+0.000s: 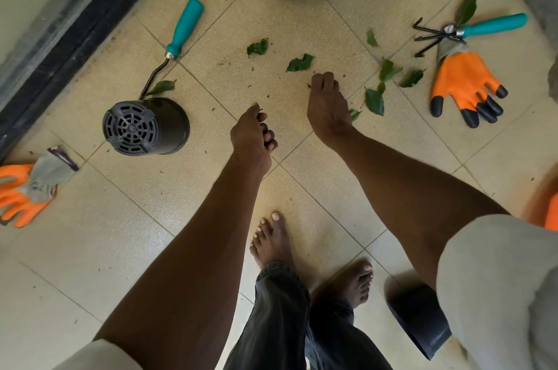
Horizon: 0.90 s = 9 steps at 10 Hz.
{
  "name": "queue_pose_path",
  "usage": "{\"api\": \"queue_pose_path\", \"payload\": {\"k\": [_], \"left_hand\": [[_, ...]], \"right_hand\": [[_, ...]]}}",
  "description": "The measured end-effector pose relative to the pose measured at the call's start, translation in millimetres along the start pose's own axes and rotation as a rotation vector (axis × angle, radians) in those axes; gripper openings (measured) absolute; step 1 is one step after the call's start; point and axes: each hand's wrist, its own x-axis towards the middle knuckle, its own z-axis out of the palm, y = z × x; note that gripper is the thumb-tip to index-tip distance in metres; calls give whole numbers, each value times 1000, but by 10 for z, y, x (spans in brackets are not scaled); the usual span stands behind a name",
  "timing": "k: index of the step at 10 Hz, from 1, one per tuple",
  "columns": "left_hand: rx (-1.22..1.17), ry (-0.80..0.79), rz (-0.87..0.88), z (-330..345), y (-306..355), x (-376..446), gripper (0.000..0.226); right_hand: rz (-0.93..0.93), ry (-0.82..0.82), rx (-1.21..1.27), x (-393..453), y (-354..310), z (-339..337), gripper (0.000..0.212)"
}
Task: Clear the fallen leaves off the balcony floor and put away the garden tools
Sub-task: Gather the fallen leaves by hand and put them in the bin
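your right hand (326,106), fingers curled down on the floor with nothing visibly held, is nearer the leaf (300,63) just beyond its fingertips, long axis crosswise; left hand (252,134) pinches shut, contents unclear.

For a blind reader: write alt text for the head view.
Seen from above, a person's left hand and right hand reach down to green leaves scattered on a tiled balcony floor. Around them lie two teal-handled tools, a tipped black pot and orange gloves.
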Motion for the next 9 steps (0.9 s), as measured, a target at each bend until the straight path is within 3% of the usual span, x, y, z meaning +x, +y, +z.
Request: {"api": "queue_pose_path", "payload": {"k": [3, 5, 7, 9], "left_hand": [[-23, -2, 31, -54, 138, 56, 23], [-55, -7, 25, -144, 210, 92, 23], [-113, -6, 37, -266, 302, 122, 22], [-146, 11, 31, -400, 361, 138, 22]], "right_hand": [[5, -79, -40, 563, -256, 11, 51], [-132, -53, -135, 207, -147, 116, 41], [-174, -67, 16, 304, -323, 28, 35], [-224, -97, 47, 778, -878, -176, 49]]}}
